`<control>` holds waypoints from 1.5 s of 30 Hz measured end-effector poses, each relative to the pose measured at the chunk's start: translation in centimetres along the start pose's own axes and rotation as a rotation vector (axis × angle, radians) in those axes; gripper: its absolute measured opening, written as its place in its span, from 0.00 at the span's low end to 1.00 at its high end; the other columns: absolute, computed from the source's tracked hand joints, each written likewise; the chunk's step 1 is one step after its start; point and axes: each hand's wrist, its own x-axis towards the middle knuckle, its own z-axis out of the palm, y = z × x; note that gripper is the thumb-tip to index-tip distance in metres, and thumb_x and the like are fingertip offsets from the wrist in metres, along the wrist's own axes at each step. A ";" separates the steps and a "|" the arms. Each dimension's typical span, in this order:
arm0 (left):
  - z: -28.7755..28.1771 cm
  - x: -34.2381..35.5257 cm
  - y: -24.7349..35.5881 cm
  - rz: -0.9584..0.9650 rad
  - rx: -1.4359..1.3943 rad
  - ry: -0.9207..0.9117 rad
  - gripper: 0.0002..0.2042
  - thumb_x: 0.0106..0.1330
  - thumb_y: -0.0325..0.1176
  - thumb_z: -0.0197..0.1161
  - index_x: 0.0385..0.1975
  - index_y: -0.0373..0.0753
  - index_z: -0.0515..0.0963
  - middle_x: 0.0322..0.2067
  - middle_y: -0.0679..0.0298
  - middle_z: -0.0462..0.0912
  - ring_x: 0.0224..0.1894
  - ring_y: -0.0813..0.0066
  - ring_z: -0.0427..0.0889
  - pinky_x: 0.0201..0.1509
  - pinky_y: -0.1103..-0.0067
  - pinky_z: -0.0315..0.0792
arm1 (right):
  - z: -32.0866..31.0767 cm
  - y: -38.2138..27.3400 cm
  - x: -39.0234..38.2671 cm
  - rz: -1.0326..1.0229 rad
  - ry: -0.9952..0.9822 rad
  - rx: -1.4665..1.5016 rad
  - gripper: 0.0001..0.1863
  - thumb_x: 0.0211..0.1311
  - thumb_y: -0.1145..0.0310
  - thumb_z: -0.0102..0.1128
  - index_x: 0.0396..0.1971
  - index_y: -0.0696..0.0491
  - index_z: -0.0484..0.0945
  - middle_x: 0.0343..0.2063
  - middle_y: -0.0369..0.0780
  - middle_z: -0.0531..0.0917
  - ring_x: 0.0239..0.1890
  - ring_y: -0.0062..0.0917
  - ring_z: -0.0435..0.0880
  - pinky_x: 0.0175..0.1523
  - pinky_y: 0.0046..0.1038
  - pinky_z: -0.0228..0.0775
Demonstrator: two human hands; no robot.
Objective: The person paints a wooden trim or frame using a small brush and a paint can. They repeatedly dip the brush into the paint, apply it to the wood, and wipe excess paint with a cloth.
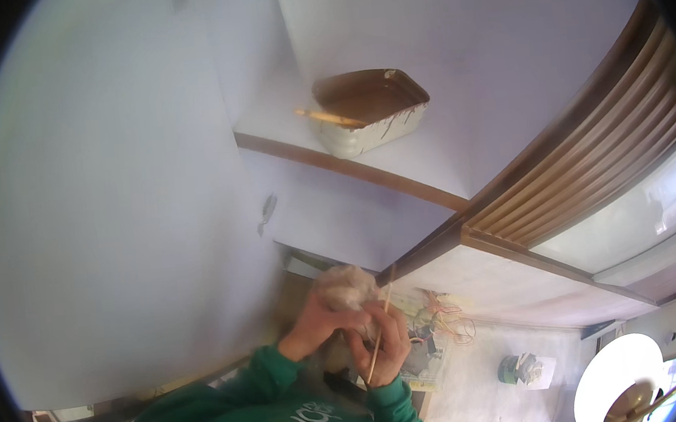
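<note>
Both hands are close together in front of my green sweatshirt. My left hand (312, 326) is closed on a crumpled beige cloth (346, 285), bunched up above the fingers. Right beside it, my right hand (386, 343) has its fingers curled round a thin wooden stick (376, 352), which stands tilted; its upper end is blurred, so I cannot tell whether it carries bristles. The fingers of the two hands nearly meet at the cloth. Above them, a whitish container (372, 136) with brown liquid and drips sits on a white shelf, and a wooden-handled tool (330, 118) leans in it.
The shelf's brown edge (350, 167) runs in front of the container. Brown slatted trim (581, 141) curves along the right. Below lie tangled orange wires (454, 321), a green tub (518, 369) on the floor and a bright round white lamp (622, 379).
</note>
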 end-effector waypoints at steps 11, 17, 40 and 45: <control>-5.7 9.5 15.6 0.137 0.277 0.265 0.06 0.55 0.23 0.67 0.32 0.31 0.81 0.28 0.64 0.84 0.30 0.78 0.81 0.37 0.79 0.75 | -5.7 -6.5 21.8 0.247 0.062 0.453 0.18 0.64 0.70 0.52 0.50 0.63 0.79 0.24 0.42 0.84 0.22 0.21 0.80 0.27 0.22 0.67; -6.8 13.9 16.0 0.153 0.399 0.260 0.09 0.54 0.24 0.70 0.35 0.30 0.82 0.27 0.66 0.83 0.28 0.80 0.79 0.36 0.79 0.75 | -4.1 -6.4 33.7 0.230 -0.217 0.092 0.12 0.56 0.73 0.60 0.36 0.65 0.83 0.22 0.43 0.85 0.21 0.25 0.84 0.25 0.22 0.71; -6.8 15.1 16.8 0.157 0.289 0.242 0.15 0.55 0.23 0.68 0.43 0.30 0.81 0.33 0.61 0.85 0.35 0.79 0.81 0.42 0.80 0.77 | 3.3 -5.9 35.3 -0.583 -0.381 -0.321 0.10 0.54 0.66 0.70 0.35 0.53 0.85 0.21 0.40 0.82 0.24 0.34 0.81 0.32 0.32 0.72; -6.2 16.8 15.7 0.140 0.791 0.219 0.43 0.43 0.39 0.81 0.61 0.29 0.70 0.36 0.53 0.87 0.38 0.63 0.87 0.45 0.74 0.79 | -0.9 -7.4 38.2 -0.049 -0.309 -0.225 0.10 0.59 0.68 0.67 0.33 0.60 0.83 0.20 0.40 0.83 0.20 0.22 0.76 0.29 0.25 0.67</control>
